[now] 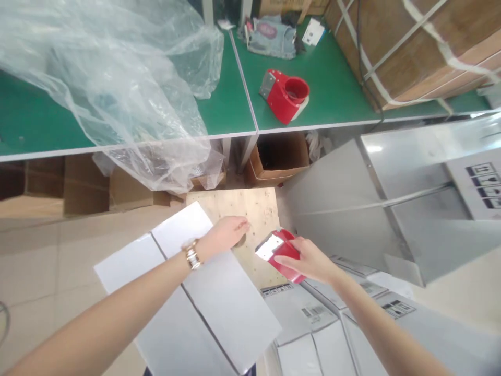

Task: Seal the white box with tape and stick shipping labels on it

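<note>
A white carton (219,297) lies below me, its flaps folded together with a dark seam running along the middle. Over the carton's far edge is my left hand (229,232), wearing a watch at the wrist; its fingers are curled together, and whatever they may hold is hidden. My right hand (313,258) grips a red tape dispenser (287,253) with a pale metal plate at its front. The dispenser is just right of the carton, apart from my left hand. Whether any tape runs between the two cannot be made out.
A wooden board (254,206) lies beyond the carton. Several white boxes (301,308) stand at the lower right. The green table (329,89) carries another red tape dispenser (287,96), clear plastic sheeting (148,78) and a strapped brown carton (415,57). Grey panels (332,203) flank the right.
</note>
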Demonstrator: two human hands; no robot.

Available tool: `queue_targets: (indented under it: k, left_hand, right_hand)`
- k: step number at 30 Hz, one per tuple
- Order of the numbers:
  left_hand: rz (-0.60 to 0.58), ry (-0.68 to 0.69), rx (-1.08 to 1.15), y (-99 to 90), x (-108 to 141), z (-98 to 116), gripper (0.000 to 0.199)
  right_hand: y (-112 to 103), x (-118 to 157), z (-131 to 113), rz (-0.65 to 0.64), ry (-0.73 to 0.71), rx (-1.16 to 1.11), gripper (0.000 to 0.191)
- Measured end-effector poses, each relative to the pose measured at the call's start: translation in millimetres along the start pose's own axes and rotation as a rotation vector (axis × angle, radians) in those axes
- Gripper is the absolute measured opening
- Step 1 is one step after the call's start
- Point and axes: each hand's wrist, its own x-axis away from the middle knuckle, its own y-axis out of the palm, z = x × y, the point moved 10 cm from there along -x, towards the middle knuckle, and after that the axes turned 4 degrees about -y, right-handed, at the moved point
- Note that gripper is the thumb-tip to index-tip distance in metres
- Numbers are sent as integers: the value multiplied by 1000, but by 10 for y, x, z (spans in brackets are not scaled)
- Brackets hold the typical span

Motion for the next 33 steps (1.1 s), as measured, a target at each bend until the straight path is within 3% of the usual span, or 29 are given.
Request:
queue_targets:
  k: [3, 7, 11, 13, 17, 20, 25, 30, 33]
  left_hand:
    - [88, -44, 216, 95, 593, 127, 30]
    - [237, -218, 568, 452, 1298, -27, 31]
    - [253, -296, 981, 856, 1744, -161, 36]
    - [300, -312, 1134, 922, 1907, -246, 40]
    - [472, -328, 1192, 803, 2201, -503, 46]
    - [448, -280, 1283, 745, 2315, -590, 64]
    - [449, -336, 1168, 710, 2455, -673, 32]
    - [651, -393, 1100, 603, 2688, -789, 24]
    - [801, -423, 1019, 365, 2981, -1040, 28]
  right_hand:
    - [83, 277, -158, -98, -85, -2, 34]
    - [293, 484, -441, -203, -227, 78, 29]
    - [628, 616, -589, -325, -254, 56, 29]
    - [798, 672, -652, -378, -264, 65, 27]
    - [1091, 750, -743, -473, -223, 168, 21]
    - [1236, 799, -838, -531, -198, 275, 19]
    - [1342, 828, -1019, -576, -187, 438, 27]
    - [1420, 728, -1218, -685, -235, 566, 33]
    - [1234, 528, -1170, -680, -193, 664, 43]
